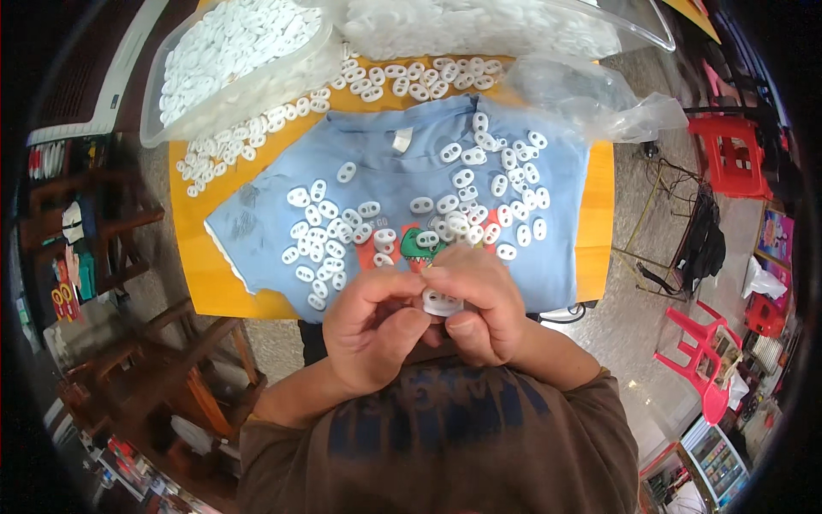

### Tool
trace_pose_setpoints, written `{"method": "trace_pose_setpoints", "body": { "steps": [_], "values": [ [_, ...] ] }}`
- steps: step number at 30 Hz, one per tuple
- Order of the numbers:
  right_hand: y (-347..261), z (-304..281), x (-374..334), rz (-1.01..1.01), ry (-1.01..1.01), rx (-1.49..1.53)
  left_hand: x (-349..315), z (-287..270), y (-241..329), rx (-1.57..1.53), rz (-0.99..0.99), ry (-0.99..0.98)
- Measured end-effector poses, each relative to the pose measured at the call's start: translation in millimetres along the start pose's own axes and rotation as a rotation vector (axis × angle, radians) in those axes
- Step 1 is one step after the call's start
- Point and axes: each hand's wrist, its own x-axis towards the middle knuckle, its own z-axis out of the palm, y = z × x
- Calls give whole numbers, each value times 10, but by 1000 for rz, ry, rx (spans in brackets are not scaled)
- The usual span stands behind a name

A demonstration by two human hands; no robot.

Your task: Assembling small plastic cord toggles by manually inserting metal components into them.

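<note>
Close in front of my chest, my two hands meet over a white oval plastic piece with two holes (443, 302). My right hand (486, 300) pinches this piece between thumb and fingers. My left hand (370, 324) is closed beside it, fingertips against the piece's left side; whatever it grips there is hidden by the fingers. Beyond the hands, a light blue T-shirt (282, 167) with a green and red print lies spread out. Many matching loose white pieces (315, 236) are scattered on it, in a left group and a right group (518, 171).
Under the shirt is a yellow table (210, 283). More white pieces (419, 77) line its far side. A clear tub (154, 128) heaped with pieces stands far left, a larger clear container (479, 30) behind. Crumpled plastic bags (599, 98) lie far right. Red stools (702, 360) stand beyond the table.
</note>
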Motion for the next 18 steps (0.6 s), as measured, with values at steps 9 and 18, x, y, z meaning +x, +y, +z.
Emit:
{"method": "trace_pose_setpoints", "body": {
  "steps": [9, 18],
  "values": [
    [-205, 207, -194, 11, -49, -19, -353, 41, 36, -169, 110, 58],
    [-461, 400, -452, -50, -35, -110, -792, 75, -47, 47, 218, 39]
  ]
}}
